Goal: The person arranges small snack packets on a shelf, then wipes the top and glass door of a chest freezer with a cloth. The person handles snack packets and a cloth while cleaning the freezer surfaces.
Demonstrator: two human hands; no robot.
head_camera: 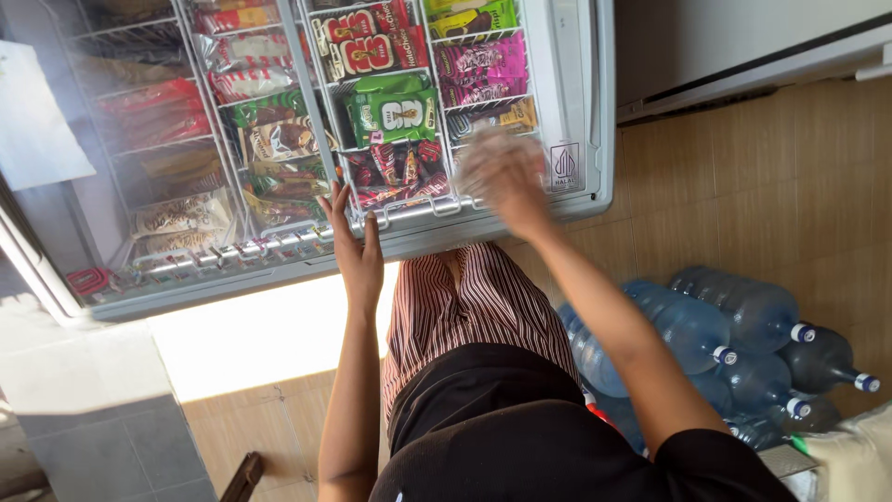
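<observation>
The left hand (358, 249) lies flat and open on the front rim of the chest freezer (581, 139); the right hand (502, 172), blurred, hovers over the wrapped ice creams (395, 112) in their baskets; I cannot tell its grip; nothing appears lifted out yet.

Head view, steeply down, close over freezer (576, 200)
</observation>
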